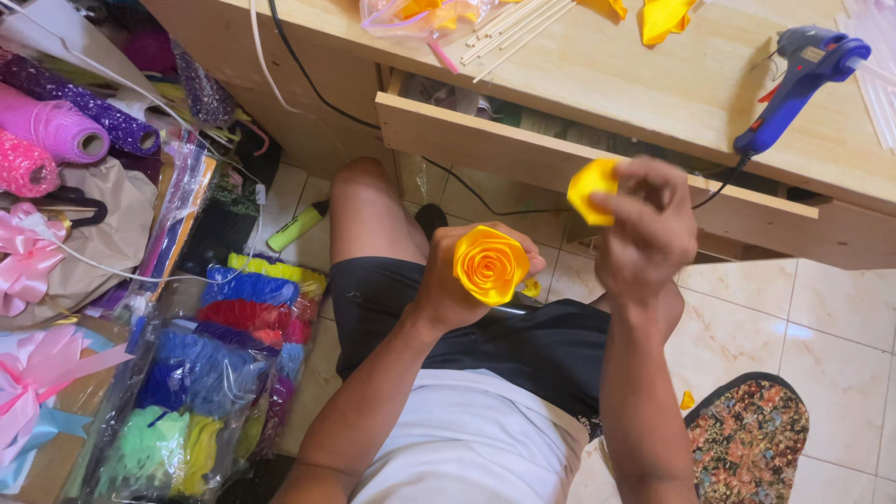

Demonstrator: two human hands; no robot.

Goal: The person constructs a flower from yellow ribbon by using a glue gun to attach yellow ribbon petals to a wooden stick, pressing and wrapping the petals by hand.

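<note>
Two hands meet over the person's lap, each closed on something yellow. The left hand (446, 285) wraps around the base of a yellow ribbon rose (491, 264), whose spiralled face turns up toward the camera; its stem is hidden inside the fist, so the long axis appears to run down and away from view. The right hand (647, 224) sits higher and to the right, fingers pinched narrowly on a folded yellow ribbon piece (591, 189), which it holds just above and to the right of the rose, near it but not touching. The rose therefore lies down and left of the loose piece, and the right hand is the nearer one to the open drawer (597, 168) and the wooden desk (653, 84) behind. On the desk rest a blue glue gun (803, 79), thin wooden sticks (509, 23) and more yellow scraps. At the left stand ribbon rolls (61, 126) and bagged coloured materials (210, 373).
</note>
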